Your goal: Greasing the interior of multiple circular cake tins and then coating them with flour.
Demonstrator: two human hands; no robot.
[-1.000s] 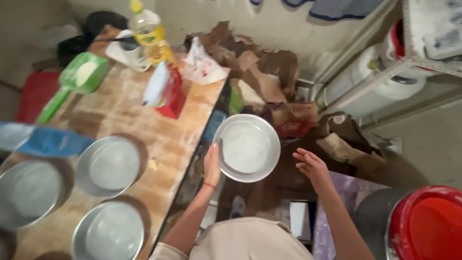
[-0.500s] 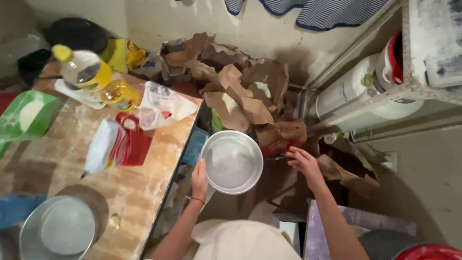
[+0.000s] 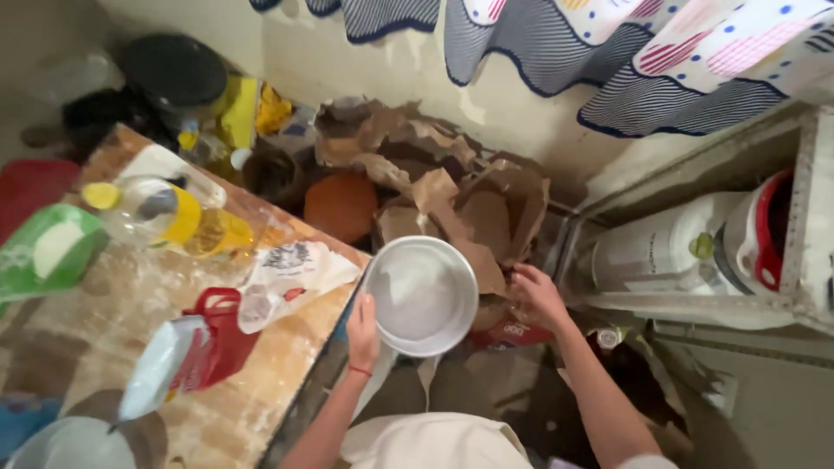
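Observation:
My left hand (image 3: 362, 331) grips the near rim of a round metal pan (image 3: 423, 293) dusted with white flour, held level past the right edge of the wooden table (image 3: 104, 321). My right hand (image 3: 538, 295) reaches to the right of the pan, fingers apart, touching the crumpled brown paper bags (image 3: 452, 187) piled against the wall. It holds nothing that I can see.
On the table lie a bottle of yellow oil (image 3: 169, 217), a green scoop (image 3: 48, 252), a plastic bag (image 3: 291, 274), a red-and-white packet (image 3: 187, 356) and another metal pan (image 3: 69, 443). White canisters (image 3: 669, 252) sit on a low shelf at right. A curtain (image 3: 608, 52) hangs above.
The view has swung up and right, so the table pans slid out of sight. The pan in my left hand stays level while my right hand has moved closer to the paper bags.

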